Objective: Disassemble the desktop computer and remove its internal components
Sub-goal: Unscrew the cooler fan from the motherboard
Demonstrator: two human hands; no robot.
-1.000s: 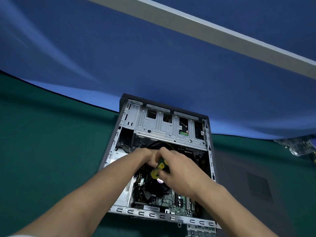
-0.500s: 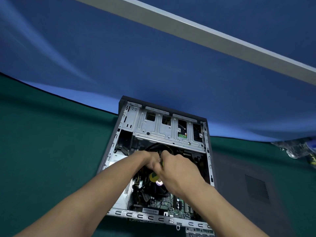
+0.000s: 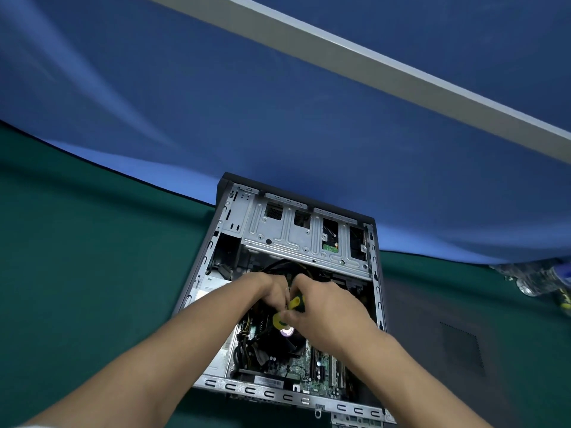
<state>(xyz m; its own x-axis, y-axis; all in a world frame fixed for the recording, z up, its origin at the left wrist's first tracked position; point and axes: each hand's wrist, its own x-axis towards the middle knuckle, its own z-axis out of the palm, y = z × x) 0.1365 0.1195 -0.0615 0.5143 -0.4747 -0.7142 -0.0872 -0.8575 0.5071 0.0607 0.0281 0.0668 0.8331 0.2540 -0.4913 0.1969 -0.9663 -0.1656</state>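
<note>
- The green table [image 3: 77, 273] carries the desktop computer [image 3: 290, 304], which lies on its side near the table's far edge, where a blue backdrop [image 3: 278, 103] hangs; its side panel is off and the inside faces up.
- A dark side panel [image 3: 448, 335] lies flat on the table just beside the case's right wall.
- The silver drive cage [image 3: 293, 236] fills the far end of the case; the green motherboard [image 3: 306, 372] with its slots shows at the near end.
- The right hand [image 3: 327, 310] is curled round a yellow-and-black screwdriver [image 3: 292, 307], over the middle of the case.
- The left hand [image 3: 265, 291] has its fingers bent in beside the tool's shaft; whether they pinch anything cannot be told.
- The step appears to be loosening a cooler screw: the tip should stay square in the head, pressed down, with the left fingers steadying it, clear of the black cables [image 3: 278, 267].
</note>
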